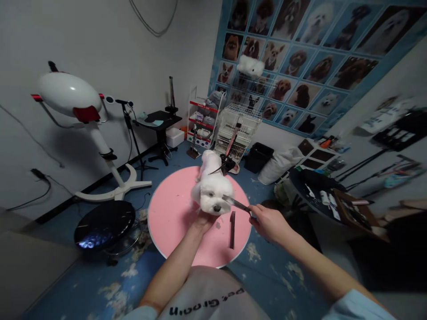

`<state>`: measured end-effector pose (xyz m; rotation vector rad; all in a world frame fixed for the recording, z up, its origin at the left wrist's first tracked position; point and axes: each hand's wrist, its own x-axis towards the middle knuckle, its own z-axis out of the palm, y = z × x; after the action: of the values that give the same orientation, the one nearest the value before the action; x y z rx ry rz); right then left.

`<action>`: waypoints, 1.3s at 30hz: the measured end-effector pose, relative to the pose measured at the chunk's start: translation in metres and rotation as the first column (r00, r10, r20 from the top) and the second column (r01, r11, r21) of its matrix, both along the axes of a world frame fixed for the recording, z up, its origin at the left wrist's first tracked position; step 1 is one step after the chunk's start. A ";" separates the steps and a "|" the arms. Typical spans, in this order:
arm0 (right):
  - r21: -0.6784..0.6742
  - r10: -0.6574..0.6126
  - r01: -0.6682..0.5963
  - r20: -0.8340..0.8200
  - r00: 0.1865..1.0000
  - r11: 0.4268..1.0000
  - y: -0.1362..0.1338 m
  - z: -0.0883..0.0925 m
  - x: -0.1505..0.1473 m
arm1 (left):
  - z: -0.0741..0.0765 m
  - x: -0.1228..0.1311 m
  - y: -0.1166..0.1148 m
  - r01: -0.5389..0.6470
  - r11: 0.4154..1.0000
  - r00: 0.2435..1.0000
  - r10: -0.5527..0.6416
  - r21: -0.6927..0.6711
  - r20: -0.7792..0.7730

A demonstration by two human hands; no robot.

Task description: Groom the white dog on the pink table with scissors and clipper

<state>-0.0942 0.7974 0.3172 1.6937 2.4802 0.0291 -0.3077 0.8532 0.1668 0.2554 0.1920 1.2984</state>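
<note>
A white fluffy dog (216,191) stands on a round pink grooming table (170,213), its head toward me. My left hand (205,221) holds the dog's chin from below, with most of its fingers hidden under the muzzle. Closed around the handles of a pair of scissors (239,205) is my right hand (267,221), to the right of the dog's head. The scissor blades point left, their tips at the fur beside the dog's eye. A dark comb (232,230) lies on the tabletop, below the scissors.
Behind the dog rises a grooming arm (233,138). A black stool (105,224) and a white stand dryer (70,93) are at left. On the right, a dark side table (312,195) carries tools. Fur clippings (253,252) litter the blue floor.
</note>
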 end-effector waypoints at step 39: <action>-0.105 0.020 -0.045 -0.226 0.974 0.993 0.014 -0.044 0.006 | -0.001 -0.008 -0.004 0.028 0.985 0.998 -0.017 -0.170 0.066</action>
<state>-0.0883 0.8119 0.2736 1.6962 2.6121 -0.3064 -0.3154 0.8490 0.1663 0.0689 0.2437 1.2580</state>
